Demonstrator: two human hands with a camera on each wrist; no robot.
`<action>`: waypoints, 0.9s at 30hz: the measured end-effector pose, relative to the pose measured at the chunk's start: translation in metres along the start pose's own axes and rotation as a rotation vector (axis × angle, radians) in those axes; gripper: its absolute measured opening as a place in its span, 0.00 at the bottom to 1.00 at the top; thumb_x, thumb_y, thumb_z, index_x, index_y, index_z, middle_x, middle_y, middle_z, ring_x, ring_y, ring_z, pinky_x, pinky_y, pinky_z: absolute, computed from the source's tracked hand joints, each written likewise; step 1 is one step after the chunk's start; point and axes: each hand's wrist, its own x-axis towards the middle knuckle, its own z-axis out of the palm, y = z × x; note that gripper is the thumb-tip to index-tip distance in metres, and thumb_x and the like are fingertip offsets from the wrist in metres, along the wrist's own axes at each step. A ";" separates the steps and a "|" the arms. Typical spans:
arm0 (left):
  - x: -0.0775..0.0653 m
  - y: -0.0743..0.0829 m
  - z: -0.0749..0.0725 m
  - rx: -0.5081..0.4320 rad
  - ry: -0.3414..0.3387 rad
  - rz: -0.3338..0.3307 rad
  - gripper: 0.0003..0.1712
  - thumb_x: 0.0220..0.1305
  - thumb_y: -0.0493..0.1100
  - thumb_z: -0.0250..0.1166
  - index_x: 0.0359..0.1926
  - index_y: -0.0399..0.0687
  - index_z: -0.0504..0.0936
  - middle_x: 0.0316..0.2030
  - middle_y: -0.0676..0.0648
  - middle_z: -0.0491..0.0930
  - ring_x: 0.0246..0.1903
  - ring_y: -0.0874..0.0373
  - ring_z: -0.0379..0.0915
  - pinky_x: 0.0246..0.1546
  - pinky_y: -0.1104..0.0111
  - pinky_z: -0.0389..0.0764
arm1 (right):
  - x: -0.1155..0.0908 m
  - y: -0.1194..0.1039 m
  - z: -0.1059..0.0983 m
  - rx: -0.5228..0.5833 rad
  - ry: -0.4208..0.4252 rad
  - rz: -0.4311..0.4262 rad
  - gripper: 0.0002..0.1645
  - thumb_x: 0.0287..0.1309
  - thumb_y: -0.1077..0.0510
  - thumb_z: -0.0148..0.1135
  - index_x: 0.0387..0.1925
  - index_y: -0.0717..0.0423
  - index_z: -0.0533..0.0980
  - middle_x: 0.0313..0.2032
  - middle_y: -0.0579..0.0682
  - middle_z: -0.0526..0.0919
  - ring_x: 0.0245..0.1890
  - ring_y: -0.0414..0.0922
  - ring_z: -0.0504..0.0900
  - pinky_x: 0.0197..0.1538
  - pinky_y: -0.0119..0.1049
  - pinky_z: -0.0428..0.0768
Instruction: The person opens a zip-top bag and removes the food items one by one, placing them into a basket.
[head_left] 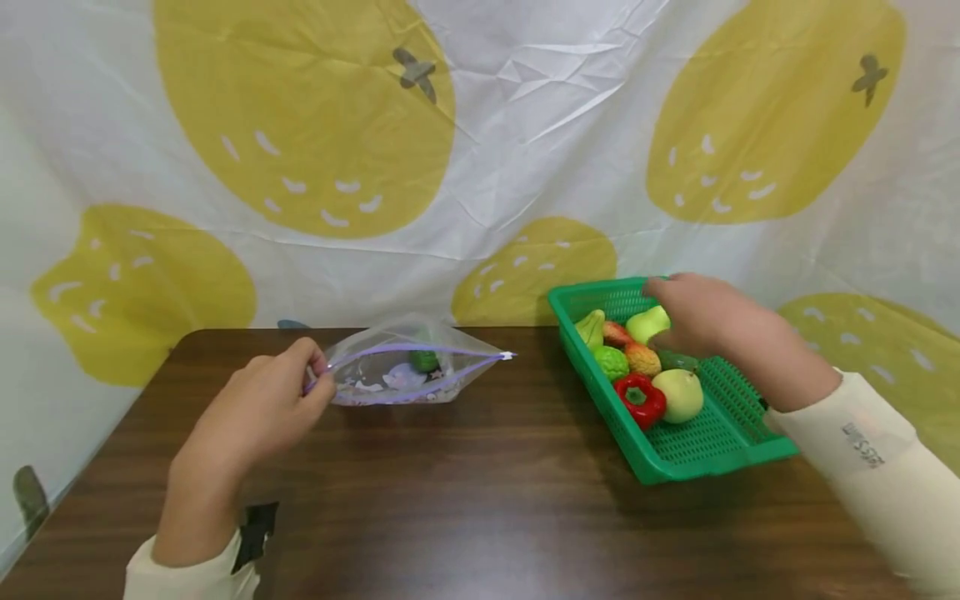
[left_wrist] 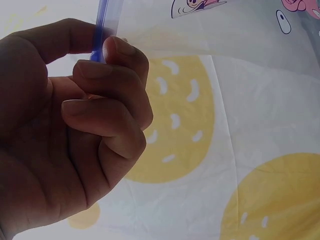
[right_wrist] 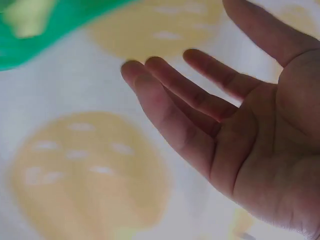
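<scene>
My left hand (head_left: 255, 408) pinches the left end of a clear zip bag (head_left: 467, 340) with a purple seal strip. The bag's mouth gapes, and a dark green item (head_left: 425, 361) lies inside. In the left wrist view, thumb and index finger meet at the purple strip (left_wrist: 104, 30). Over the green plastic basket (head_left: 611, 417) hovers my right hand (head_left: 708, 317), its fingers spread and slightly bent, holding nothing in the right wrist view. Below it lie a red bell pepper (head_left: 655, 406), a pale round fruit (head_left: 681, 395), a yellow-green piece (head_left: 643, 325) and a partly hidden dark green piece (head_left: 678, 361).
More toy produce fills the basket's left side, among it a bumpy green piece (head_left: 611, 362), an orange piece (head_left: 642, 359) and a yellow-green starfruit-like piece (head_left: 591, 327). A lemon-print cloth (head_left: 510, 167) hangs behind the brown wooden table (head_left: 480, 500).
</scene>
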 end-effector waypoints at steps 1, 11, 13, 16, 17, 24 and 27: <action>0.000 0.000 0.000 -0.001 0.005 0.000 0.06 0.65 0.42 0.53 0.37 0.44 0.73 0.20 0.49 0.71 0.21 0.53 0.68 0.24 0.59 0.69 | -0.006 -0.013 -0.008 0.003 0.036 -0.009 0.35 0.54 0.52 0.70 0.58 0.68 0.70 0.52 0.68 0.79 0.48 0.63 0.77 0.48 0.61 0.78; -0.001 0.003 -0.001 -0.017 0.036 0.012 0.06 0.65 0.41 0.53 0.37 0.44 0.73 0.20 0.50 0.71 0.21 0.55 0.67 0.24 0.61 0.68 | -0.044 -0.122 -0.011 0.124 0.302 -0.390 0.24 0.64 0.51 0.62 0.57 0.59 0.77 0.47 0.50 0.83 0.43 0.43 0.81 0.47 0.45 0.83; -0.002 0.004 -0.001 -0.018 0.040 0.014 0.05 0.65 0.40 0.53 0.37 0.44 0.73 0.19 0.50 0.70 0.20 0.55 0.67 0.25 0.61 0.68 | -0.039 -0.137 0.001 0.209 0.329 -0.477 0.23 0.65 0.52 0.60 0.58 0.57 0.76 0.49 0.48 0.83 0.47 0.41 0.80 0.51 0.44 0.82; -0.004 0.005 0.002 -0.028 0.038 0.020 0.05 0.65 0.40 0.53 0.36 0.44 0.74 0.19 0.50 0.70 0.19 0.55 0.66 0.25 0.61 0.69 | -0.025 -0.156 0.022 0.321 0.343 -0.565 0.21 0.67 0.55 0.58 0.59 0.58 0.76 0.53 0.49 0.82 0.53 0.41 0.77 0.58 0.44 0.78; -0.005 0.006 0.003 -0.029 0.038 0.023 0.05 0.65 0.40 0.53 0.36 0.44 0.74 0.19 0.50 0.70 0.19 0.56 0.66 0.25 0.61 0.69 | -0.018 -0.162 0.029 0.352 0.344 -0.576 0.21 0.67 0.55 0.57 0.59 0.58 0.76 0.54 0.49 0.82 0.54 0.41 0.77 0.59 0.44 0.78; -0.005 0.013 0.007 -0.018 0.046 0.063 0.04 0.64 0.40 0.54 0.35 0.45 0.74 0.17 0.51 0.69 0.17 0.57 0.65 0.23 0.62 0.69 | 0.042 -0.196 0.064 0.512 0.352 -0.567 0.19 0.65 0.67 0.51 0.55 0.61 0.78 0.49 0.52 0.85 0.48 0.42 0.79 0.56 0.42 0.80; -0.003 0.016 0.008 -0.018 0.059 0.099 0.03 0.63 0.39 0.55 0.34 0.45 0.73 0.16 0.52 0.68 0.16 0.58 0.63 0.21 0.63 0.68 | 0.062 -0.205 0.073 0.541 0.340 -0.548 0.20 0.64 0.69 0.49 0.55 0.62 0.79 0.46 0.52 0.87 0.43 0.41 0.80 0.52 0.41 0.81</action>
